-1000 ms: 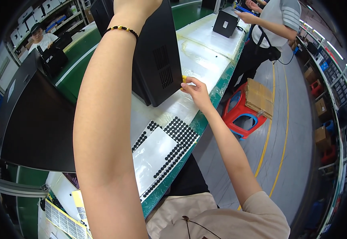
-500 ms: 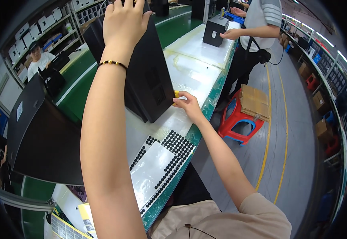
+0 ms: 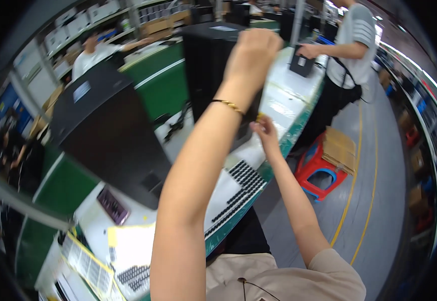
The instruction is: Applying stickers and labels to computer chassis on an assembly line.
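Observation:
A black computer case [image 3: 206, 70] stands upright on the workbench in front of me. My left hand [image 3: 256, 52], blurred, is at the case's upper right edge with its fingers curled against it; their tips are hidden. The left forearm covers part of the case and bench. Lower down, my right hand [image 3: 265, 131] is beside the case's lower right edge, fingers bent together. A small yellow spot [image 3: 261, 116] shows at its fingertips, too blurred to name. A second black case [image 3: 108, 128] stands closer on the left.
A sheet of round black pads [image 3: 243, 180] lies on the bench by the front edge. A phone [image 3: 113, 205] and yellow-edged label sheets [image 3: 85, 266] lie at the near left. A red stool [image 3: 319, 173] with cardboard stands right. Co-workers are at the back left and far right.
My view has swung left, so the scene sits further right. My left hand's fingers, stretched over the case's top before, are now curled; the case looks turned. The right hand stays near its lower edge.

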### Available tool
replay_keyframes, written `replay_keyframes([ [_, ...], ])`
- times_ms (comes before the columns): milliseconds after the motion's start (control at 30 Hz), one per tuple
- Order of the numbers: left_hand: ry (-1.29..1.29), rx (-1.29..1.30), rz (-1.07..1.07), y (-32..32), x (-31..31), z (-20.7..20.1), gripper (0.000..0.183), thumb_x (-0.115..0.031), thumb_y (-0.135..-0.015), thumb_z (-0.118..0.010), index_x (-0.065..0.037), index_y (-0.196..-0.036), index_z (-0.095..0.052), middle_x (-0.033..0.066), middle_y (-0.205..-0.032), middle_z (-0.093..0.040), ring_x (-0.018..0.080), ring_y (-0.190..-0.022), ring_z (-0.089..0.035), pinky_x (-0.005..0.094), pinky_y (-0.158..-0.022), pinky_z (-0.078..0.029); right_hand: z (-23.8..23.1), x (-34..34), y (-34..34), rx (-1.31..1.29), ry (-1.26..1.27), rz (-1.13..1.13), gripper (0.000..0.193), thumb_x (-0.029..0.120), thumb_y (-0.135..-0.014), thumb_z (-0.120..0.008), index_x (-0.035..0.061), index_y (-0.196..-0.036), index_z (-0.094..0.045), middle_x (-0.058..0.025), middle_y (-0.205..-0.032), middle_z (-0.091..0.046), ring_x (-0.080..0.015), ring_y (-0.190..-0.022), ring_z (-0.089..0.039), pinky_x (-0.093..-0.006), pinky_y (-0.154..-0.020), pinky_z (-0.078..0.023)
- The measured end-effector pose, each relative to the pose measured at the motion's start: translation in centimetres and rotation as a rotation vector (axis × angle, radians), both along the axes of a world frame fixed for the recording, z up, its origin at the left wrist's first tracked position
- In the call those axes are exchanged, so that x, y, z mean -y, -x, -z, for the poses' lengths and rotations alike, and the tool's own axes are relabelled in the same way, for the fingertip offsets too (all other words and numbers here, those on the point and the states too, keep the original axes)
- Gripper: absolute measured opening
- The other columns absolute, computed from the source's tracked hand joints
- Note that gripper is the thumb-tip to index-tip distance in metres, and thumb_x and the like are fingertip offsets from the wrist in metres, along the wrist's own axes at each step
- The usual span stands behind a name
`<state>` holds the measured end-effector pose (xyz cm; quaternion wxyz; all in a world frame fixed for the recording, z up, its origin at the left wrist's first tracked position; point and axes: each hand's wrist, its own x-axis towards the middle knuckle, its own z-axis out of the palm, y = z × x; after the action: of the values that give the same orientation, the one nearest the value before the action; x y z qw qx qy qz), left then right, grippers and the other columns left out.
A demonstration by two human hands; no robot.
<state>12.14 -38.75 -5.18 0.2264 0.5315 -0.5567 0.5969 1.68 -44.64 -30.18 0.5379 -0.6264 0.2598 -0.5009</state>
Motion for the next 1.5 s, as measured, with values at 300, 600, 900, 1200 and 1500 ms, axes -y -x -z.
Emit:
replay_keyframes([
  [300,-0.229,-0.052,0.329,8.1,-23.5,7.4,0.015,-0.018,-0.070,-0.062,-0.010,-0.083,-0.058,0.0041,-0.085,-0.057,0.0191,-0.086,-0.057,0.0376,-0.089,-0.046,-7.6,-15.2,-2.3,0.332,0.194,0.195,0.033,0.009,-0.095,-0.054,0.0014,-0.126,-0.043,-0.0091,-0.123,-0.053,-0.0200,-0.113,-0.051,-0.0304,-0.101,-0.036],
  [600,0.011,-1.230,-0.328,-10.4,-44.0,17.9,0.033,-0.006,-0.080,-0.063,-0.001,-0.110,-0.052,0.0157,-0.098,-0.058,0.0309,-0.086,-0.056,0.0423,-0.076,-0.043,-2.7,-26.4,-2.8,0.278,0.085,-0.574,0.026,0.001,-0.094,-0.048,0.0009,-0.119,-0.043,-0.0089,-0.103,-0.054,-0.0170,-0.094,-0.055,-0.0316,-0.087,-0.044],
  [900,-0.182,-1.668,-0.550,-14.3,-46.2,24.0,0.059,-0.030,-0.072,-0.070,-0.007,-0.122,-0.049,0.0108,-0.105,-0.056,0.0238,-0.099,-0.049,0.0369,-0.092,-0.027,0.1,-29.5,-3.2,0.009,-0.094,-0.764,0.026,-0.001,-0.091,-0.052,0.0014,-0.115,-0.043,-0.0093,-0.094,-0.057,-0.0143,-0.085,-0.056,-0.0287,-0.082,-0.045],
  [1200,-0.157,-1.502,-0.623,-13.1,-45.4,23.4,0.066,-0.026,-0.072,-0.074,-0.007,-0.128,-0.045,0.0121,-0.106,-0.053,0.0244,-0.098,-0.047,0.0358,-0.090,-0.028,-0.6,-29.2,-4.2,-0.024,-0.175,-0.731,0.024,0.000,-0.092,-0.050,0.0010,-0.115,-0.043,-0.0090,-0.091,-0.059,-0.0132,-0.083,-0.056,-0.0271,-0.080,-0.045],
  [1500,-0.171,-1.461,-0.625,-13.2,-45.2,23.6,0.066,-0.026,-0.071,-0.072,-0.001,-0.126,-0.046,0.0150,-0.106,-0.056,0.0257,-0.099,-0.047,0.0359,-0.087,-0.029,-0.7,-29.3,-4.3,-0.053,-0.210,-0.752,0.025,-0.002,-0.091,-0.049,0.0008,-0.115,-0.043,-0.0098,-0.090,-0.060,-0.0132,-0.082,-0.056,-0.0270,-0.081,-0.045],
])
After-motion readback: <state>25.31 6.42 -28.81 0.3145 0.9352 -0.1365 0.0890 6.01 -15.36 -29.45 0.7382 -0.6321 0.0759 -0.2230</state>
